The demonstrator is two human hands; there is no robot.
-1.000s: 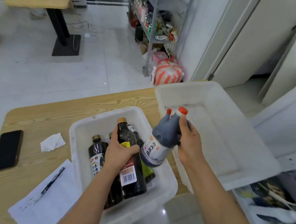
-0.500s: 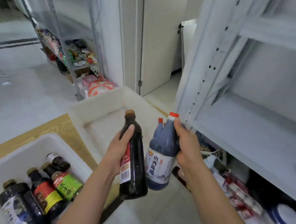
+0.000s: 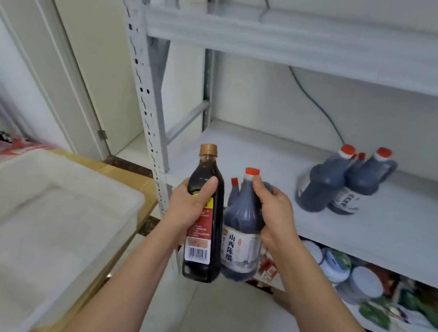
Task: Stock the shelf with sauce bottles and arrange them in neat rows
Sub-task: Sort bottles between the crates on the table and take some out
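Since the earlier frame, both held bottles have been carried clear of the white tub (image 3: 51, 225) on the worktop (image 3: 140, 177) and brought up to the shelf (image 3: 263, 153), which is now squarely faced. A second twin pack (image 3: 340, 182) has come into view on it.

The left hand's (image 3: 189, 208) fingers (image 3: 209, 189) are wrapped round the shoulder of a tall dark bottle (image 3: 209, 242), which is held upright. The right hand's (image 3: 273, 208) fingers (image 3: 258, 186) are closed round the necks of a red-capped twin pack (image 3: 241, 230). The two loads touch side by side, just in front of the shelf's front edge and beside the upright post (image 3: 149, 106).

The step in hand is judged to be the setting-down. Each load would best be lifted over the edge in turn and stood flat. The held twin pack should be lined up beside the second one with labels outward, and the dark bottle started in a row of its own.

On the held twin pack's white label, 山西陈醋 can be read. A barcode is seen on the dark bottle below a red label with a yellow patch, but its print is too blurred to read, as is the second twin pack's label.
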